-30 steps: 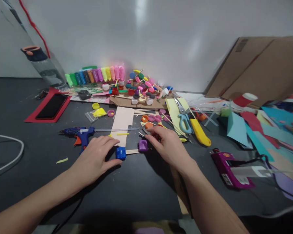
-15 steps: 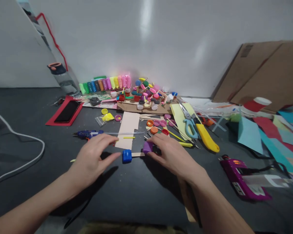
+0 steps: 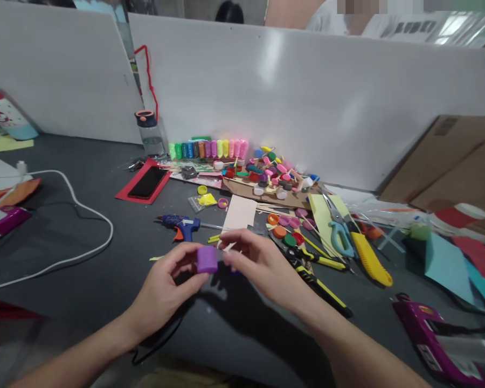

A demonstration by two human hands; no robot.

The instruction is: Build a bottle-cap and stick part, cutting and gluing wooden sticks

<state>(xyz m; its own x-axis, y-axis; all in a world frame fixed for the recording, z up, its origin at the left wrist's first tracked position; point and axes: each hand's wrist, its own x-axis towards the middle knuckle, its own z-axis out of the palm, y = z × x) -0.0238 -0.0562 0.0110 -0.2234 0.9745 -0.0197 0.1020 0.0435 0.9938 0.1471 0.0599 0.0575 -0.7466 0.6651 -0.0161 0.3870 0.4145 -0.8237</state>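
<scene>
My left hand (image 3: 165,288) pinches a purple bottle cap-like piece (image 3: 207,260) between thumb and fingers, above the dark table. Just right of it, my right hand (image 3: 262,264) has its fingers curled together around something mostly hidden. A pale, light-coloured bit (image 3: 228,247) shows at those fingertips, and a small dark blue patch is visible below them. Whether the two held pieces are joined I cannot tell. Behind my hands lie a blue hot glue gun (image 3: 181,223) and a cream card (image 3: 239,212).
Yellow-black pliers (image 3: 321,285), blue-handled scissors (image 3: 341,237) and a yellow cutter (image 3: 374,261) lie at right. Several coloured caps and clay pieces (image 3: 275,172) are piled at the back. A red-backed phone (image 3: 147,182), a bottle (image 3: 151,137) and a white cable (image 3: 91,210) are left.
The purple piece has passed from my right hand to my left. The blue block with sticks no longer lies in plain view on the table. The camera view has shifted left and up.
</scene>
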